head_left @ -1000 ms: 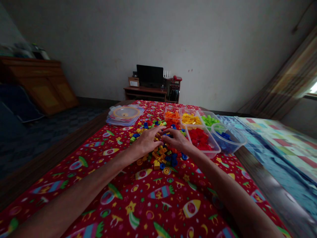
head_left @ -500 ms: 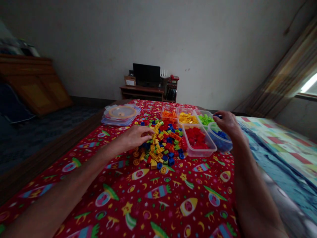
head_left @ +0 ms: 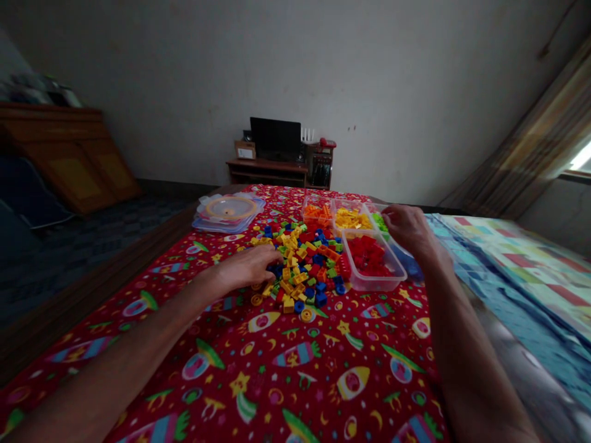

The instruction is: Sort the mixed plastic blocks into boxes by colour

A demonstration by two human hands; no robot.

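Two hands busy: left hand (head_left: 255, 266) curled, loose bricks (head_left: 300, 261) right beside its fingers, right hand (head_left: 409, 229) bent above the bluish tub (head_left: 409, 258), red bricks (head_left: 368, 253) lower left of it, any pinch impossible to tell.

Tablecloth (head_left: 295, 394) is red with rockets and stars all over, loose bricks (head_left: 300, 261) are yellow, blue, green, red, orange.

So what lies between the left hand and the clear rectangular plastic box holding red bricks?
In the head view, a mixed heap of yellow, blue, green, red and orange plastic bricks lies between the left hand and that box.
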